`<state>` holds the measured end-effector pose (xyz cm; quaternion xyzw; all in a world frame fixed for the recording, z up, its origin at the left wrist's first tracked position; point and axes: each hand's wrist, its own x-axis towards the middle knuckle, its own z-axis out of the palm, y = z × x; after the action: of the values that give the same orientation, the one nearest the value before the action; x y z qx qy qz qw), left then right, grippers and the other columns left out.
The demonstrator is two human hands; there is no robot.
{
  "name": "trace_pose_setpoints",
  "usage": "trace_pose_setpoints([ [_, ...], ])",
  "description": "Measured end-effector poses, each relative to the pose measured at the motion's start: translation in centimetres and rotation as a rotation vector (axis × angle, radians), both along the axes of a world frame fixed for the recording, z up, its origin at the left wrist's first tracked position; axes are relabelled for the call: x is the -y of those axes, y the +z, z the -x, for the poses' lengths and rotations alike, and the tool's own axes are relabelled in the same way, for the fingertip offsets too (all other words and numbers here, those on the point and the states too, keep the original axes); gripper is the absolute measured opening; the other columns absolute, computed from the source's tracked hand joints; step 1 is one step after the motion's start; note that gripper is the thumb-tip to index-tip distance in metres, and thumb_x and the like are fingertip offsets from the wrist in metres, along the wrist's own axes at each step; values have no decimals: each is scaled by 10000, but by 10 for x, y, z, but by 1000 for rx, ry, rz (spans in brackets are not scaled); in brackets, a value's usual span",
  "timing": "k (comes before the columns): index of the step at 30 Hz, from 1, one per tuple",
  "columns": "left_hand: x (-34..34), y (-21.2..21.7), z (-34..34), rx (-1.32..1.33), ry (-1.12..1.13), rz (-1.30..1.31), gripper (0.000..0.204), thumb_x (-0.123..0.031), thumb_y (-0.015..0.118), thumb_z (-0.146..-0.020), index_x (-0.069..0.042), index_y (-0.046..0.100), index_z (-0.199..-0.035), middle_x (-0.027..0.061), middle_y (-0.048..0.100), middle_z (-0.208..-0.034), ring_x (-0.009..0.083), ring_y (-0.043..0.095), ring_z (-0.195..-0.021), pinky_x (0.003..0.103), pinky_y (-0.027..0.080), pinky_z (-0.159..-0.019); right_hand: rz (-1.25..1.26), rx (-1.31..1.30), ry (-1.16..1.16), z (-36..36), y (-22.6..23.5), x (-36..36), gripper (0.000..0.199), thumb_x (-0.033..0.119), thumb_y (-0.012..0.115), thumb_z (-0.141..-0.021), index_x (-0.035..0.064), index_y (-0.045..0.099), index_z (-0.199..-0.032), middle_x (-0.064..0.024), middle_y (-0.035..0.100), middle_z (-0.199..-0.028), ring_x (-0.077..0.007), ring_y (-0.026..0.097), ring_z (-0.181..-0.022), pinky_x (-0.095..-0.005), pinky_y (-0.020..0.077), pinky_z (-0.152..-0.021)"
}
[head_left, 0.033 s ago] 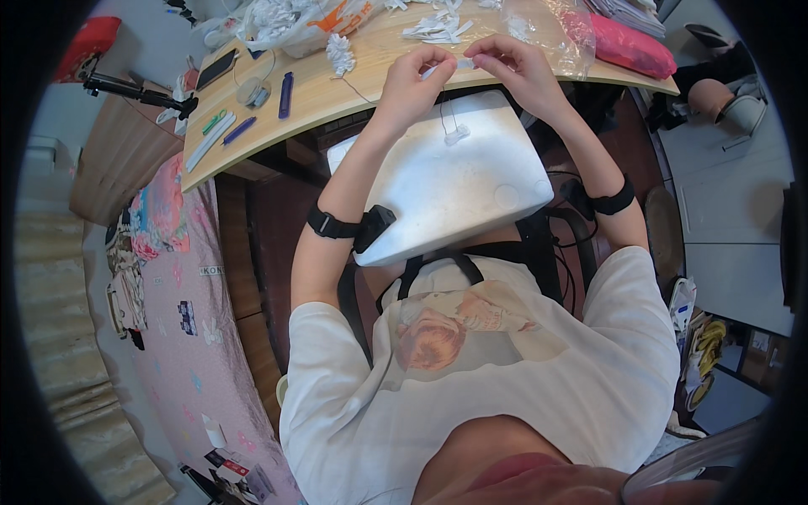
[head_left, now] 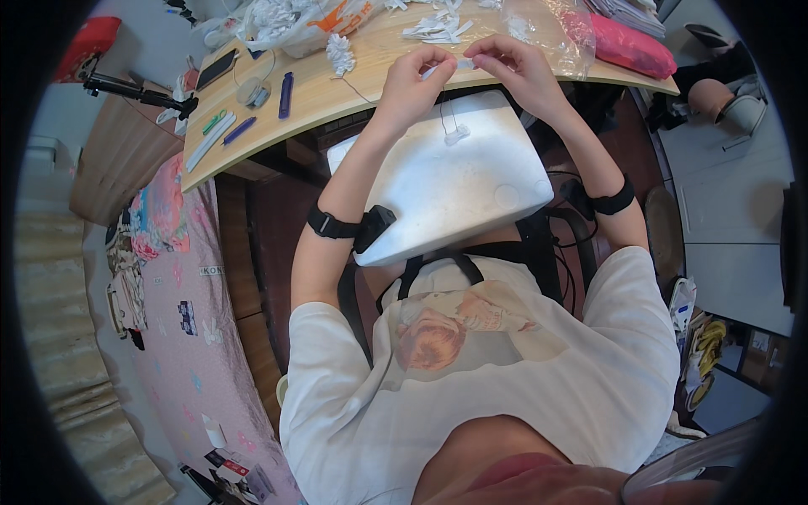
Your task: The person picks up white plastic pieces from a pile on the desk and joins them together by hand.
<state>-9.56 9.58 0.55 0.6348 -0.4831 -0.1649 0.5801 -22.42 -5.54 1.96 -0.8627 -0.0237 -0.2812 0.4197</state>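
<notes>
My left hand (head_left: 414, 82) and my right hand (head_left: 519, 69) meet above the desk edge, and the fingertips of both pinch a small white piece (head_left: 464, 64) between them. A thin thread hangs from it down to a little white tag (head_left: 455, 135), which lies over a white board (head_left: 446, 189) resting across my lap. Black bands circle both my forearms.
The wooden desk (head_left: 370, 80) carries a heap of white pieces (head_left: 438, 29), a white tuft (head_left: 341, 55), a clear plastic bag (head_left: 547, 25), a pink pouch (head_left: 631, 49), a phone (head_left: 217, 67) and blue pens (head_left: 284, 93). A pink-sheeted bed (head_left: 177, 320) lies to the left.
</notes>
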Motion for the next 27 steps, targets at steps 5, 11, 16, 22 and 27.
trace_pose_setpoints([
  [5, 1, 0, 0, -1, -6, 10, 197, -190, 604, -872, -5, 627, -936, 24, 614, -830, 88, 539, -790, 232, 420, -721, 5, 61, -19, -3, -2, -1, 164, 129, 600, -876, 28, 658, -992, -54, 669, -887, -119, 616, -779, -254, 496, -726],
  [11, 1, 1, 4, -54, -21, 22, 203, -170, 653, -830, 18, 660, -906, 56, 654, -816, 105, 576, -784, 252, 458, -717, 14, 30, -21, -2, -4, -1, 167, 117, 602, -871, 11, 650, -990, -42, 659, -883, -96, 595, -778, -231, 476, -706],
  [16, 0, 0, 6, -126, -11, 7, 197, -163, 681, -812, 9, 683, -908, 37, 659, -794, 79, 559, -730, 229, 457, -663, 6, 0, -22, 0, -3, -4, 167, 110, 600, -873, 5, 647, -994, -29, 652, -918, -80, 578, -810, -221, 460, -717],
  [22, -1, 0, 5, -127, -10, 39, 205, -168, 683, -815, 12, 684, -913, 37, 656, -782, 74, 559, -721, 216, 457, -652, 28, -17, -20, 1, -1, -4, 176, 118, 608, -870, 12, 649, -1005, -29, 652, -924, -78, 583, -822, -223, 464, -721],
  [27, -2, 0, 4, -98, -32, -7, 209, -153, 658, -849, 14, 659, -975, 50, 658, -855, 81, 592, -777, 203, 466, -708, -103, -78, 61, 0, 0, -4, 203, 138, 625, -867, 19, 643, -1031, -23, 645, -943, -70, 584, -845, -216, 467, -739],
])
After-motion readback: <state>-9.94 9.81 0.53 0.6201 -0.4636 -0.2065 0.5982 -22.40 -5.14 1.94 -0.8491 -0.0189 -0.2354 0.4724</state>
